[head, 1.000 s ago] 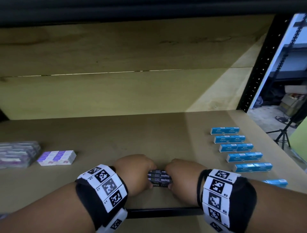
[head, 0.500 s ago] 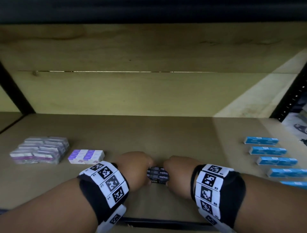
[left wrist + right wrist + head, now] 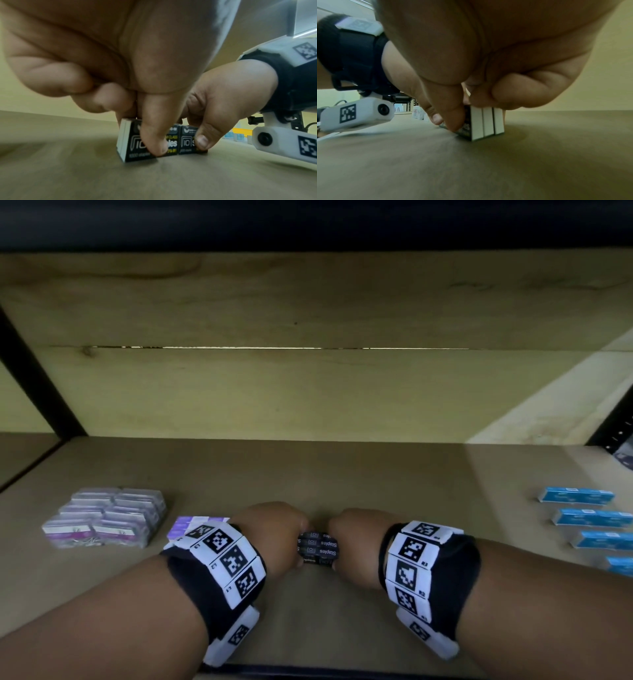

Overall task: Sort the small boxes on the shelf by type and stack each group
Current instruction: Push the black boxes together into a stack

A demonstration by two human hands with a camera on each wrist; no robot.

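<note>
**Both hands clamp the black staple boxes**

The left hand (image 3: 274, 534) and right hand (image 3: 358, 537) pinch a cluster of black staple boxes (image 3: 318, 547) from opposite ends, fingers (image 3: 152, 138) curled round it, on the shelf (image 3: 342, 474) near its front. Purple-and-white boxes (image 3: 106, 518) sit at left, blue boxes (image 3: 575, 496) in a row at right.

Both hands (image 3: 274, 534) slid the black staple boxes (image 3: 318, 547) slightly leftward.
</note>
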